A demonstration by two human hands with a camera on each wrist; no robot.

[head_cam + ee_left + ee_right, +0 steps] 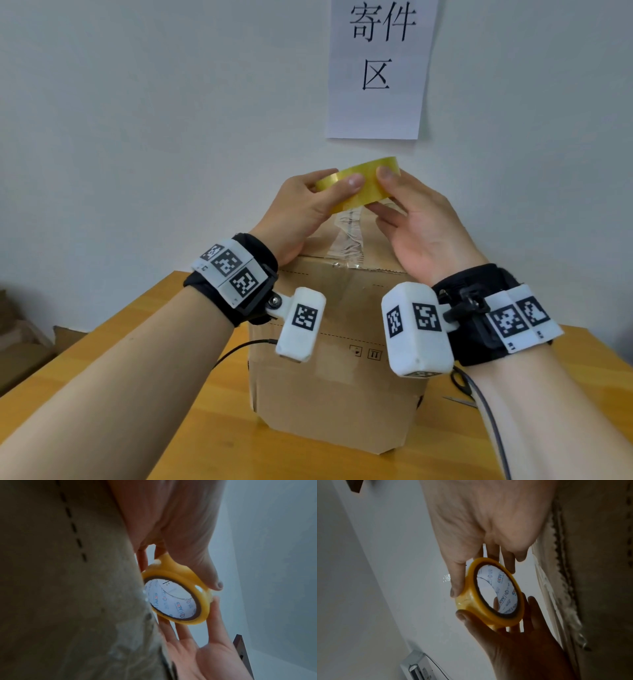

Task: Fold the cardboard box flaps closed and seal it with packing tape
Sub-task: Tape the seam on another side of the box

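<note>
I have both hands, left (301, 205) and right (411, 219), pinching the tape roll (356, 183) just above the closed box (335, 359) on the worktop (120, 342). I judge the loose end needs finding: turn the roll slowly, feel for the edge with a thumbnail, then pull along the seam.

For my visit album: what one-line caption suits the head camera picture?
Both hands, left hand and right hand, hold a yellow tape roll above a closed cardboard box.

Head view looks down from above; wrist views close, along palms; all share tape roll (359, 183).
</note>
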